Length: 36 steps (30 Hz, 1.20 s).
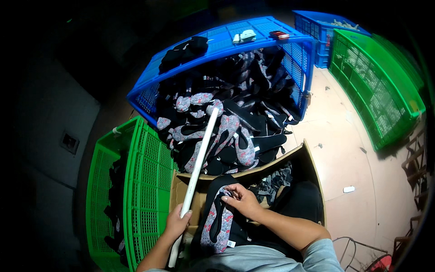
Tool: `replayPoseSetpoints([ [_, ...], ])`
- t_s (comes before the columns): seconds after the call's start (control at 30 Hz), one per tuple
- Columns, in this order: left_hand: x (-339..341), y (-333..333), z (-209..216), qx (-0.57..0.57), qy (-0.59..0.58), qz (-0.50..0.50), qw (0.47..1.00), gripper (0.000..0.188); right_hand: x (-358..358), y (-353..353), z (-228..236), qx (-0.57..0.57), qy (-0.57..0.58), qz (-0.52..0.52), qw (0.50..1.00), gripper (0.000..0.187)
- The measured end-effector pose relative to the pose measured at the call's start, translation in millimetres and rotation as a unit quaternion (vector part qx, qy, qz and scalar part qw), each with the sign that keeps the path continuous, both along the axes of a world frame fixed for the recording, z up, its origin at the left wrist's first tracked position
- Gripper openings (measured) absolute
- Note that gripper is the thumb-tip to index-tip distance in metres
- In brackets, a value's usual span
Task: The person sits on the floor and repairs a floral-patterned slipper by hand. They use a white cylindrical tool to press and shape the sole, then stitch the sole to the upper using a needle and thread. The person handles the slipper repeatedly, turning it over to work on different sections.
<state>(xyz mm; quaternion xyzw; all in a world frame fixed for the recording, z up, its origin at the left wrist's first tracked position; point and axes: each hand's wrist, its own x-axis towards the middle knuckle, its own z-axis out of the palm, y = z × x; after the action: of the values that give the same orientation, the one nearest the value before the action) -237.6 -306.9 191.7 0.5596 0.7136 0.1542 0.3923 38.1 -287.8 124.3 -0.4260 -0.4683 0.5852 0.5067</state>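
— While the pile is viewed from above, what is recorded of the hands?
— The left hand (176, 224) is closed around a white tube (195, 177), which is laid slanting up into the heap of floral shoe uppers (226, 131) in the tipped blue crate (253, 41). The right hand (242, 199) is curled, fingertips pinched on one floral upper (217, 226) held over the lap.
— And the surroundings?
— A cardboard box (312, 167) is seen ahead of the lap; green crates (145, 181) are noted at the left.
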Motion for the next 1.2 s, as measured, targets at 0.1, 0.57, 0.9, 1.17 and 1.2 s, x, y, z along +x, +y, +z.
replayPoseSetpoints([
  [0.1, 30, 43, 18, 0.053, -0.189, -0.077, 0.977, 0.054, 2, -1, 8, -0.004, -0.016, -0.005, 1.0, 0.041],
  [0.57, 199, 227, 34, -0.192, -0.263, -0.14, 0.935, 0.018, 7, 0, 9, 0.006, -0.05, -0.02, 0.999, 0.044],
  [0.9, 313, 324, -25, -0.317, -0.424, 0.009, 0.848, 0.023, 17, 2, 15, -0.008, -0.074, -0.029, 0.997, 0.045],
  [1.17, 282, 319, -29, -0.274, -0.498, 0.124, 0.813, 0.022, 17, 2, 13, -0.005, -0.083, -0.037, 0.996, 0.045],
  [1.2, 275, 318, -30, -0.256, -0.472, 0.112, 0.836, 0.021, 17, 1, 15, -0.003, -0.078, -0.035, 0.996, 0.045],
])
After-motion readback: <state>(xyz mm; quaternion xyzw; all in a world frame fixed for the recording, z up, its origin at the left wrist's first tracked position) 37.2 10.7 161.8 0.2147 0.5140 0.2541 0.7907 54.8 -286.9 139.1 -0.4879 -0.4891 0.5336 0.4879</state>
